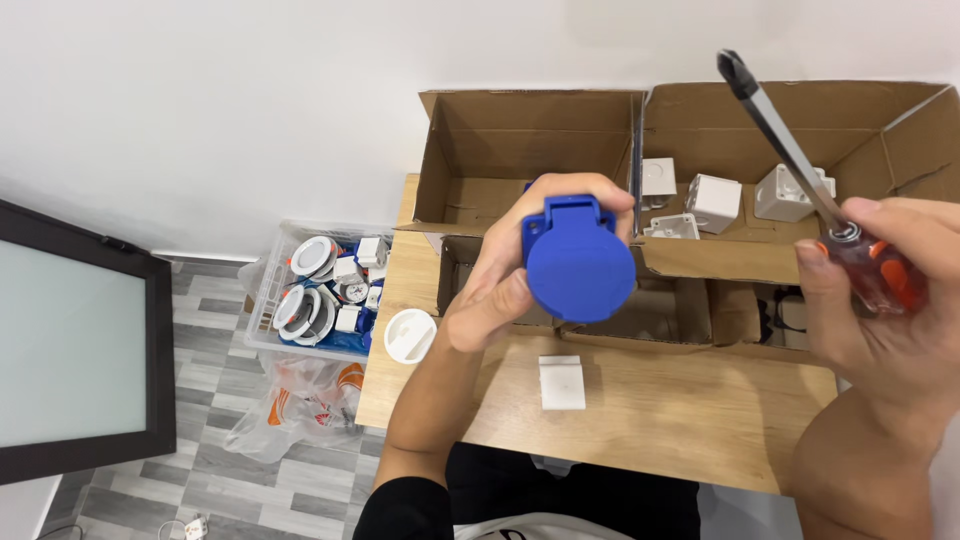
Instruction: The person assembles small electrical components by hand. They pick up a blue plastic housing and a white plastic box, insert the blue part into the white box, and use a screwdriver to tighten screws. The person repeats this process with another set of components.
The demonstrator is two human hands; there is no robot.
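Note:
My left hand [500, 275] holds a blue round socket with a hinged lid [578, 260] up above the wooden table [690, 420], its lid facing me. My right hand [885, 320] grips a screwdriver [800, 170] by its red transparent handle at the right edge of view. The metal shaft points up and to the left, its dark tip over the cardboard box. The tip is well apart from the blue socket.
Two open cardboard boxes [500, 140] stand at the table's back, the right one [880, 130] holding white square boxes [714, 203]. A white square part [562, 381] and a white round cap [409, 336] lie on the table. A clear bin of parts [320, 290] sits on the floor, left.

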